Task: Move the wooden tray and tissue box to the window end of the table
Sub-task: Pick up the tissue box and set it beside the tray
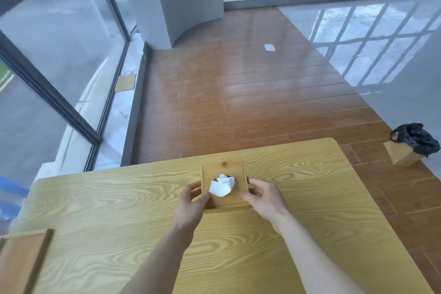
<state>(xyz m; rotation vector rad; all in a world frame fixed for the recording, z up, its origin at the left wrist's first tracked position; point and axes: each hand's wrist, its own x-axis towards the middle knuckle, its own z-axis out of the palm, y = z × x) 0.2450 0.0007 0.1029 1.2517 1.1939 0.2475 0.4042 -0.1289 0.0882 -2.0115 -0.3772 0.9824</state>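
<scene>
A square wooden tissue box (235, 170) with a white tissue (222, 188) poking out of its top stands near the far edge of the light wooden table (119, 203). My left hand (192, 205) grips the box's left side and my right hand (265, 198) grips its right side, fingers curled around the walls. The box rests on the tabletop. A wooden tray (22, 260) lies at the table's near left corner, partly cut off by the frame edge.
Large windows (55, 38) run along the left, beyond the table's left end. A brown wood floor (238, 90) lies past the far edge. A paper bin with a black bag (410, 145) stands on the floor at the right.
</scene>
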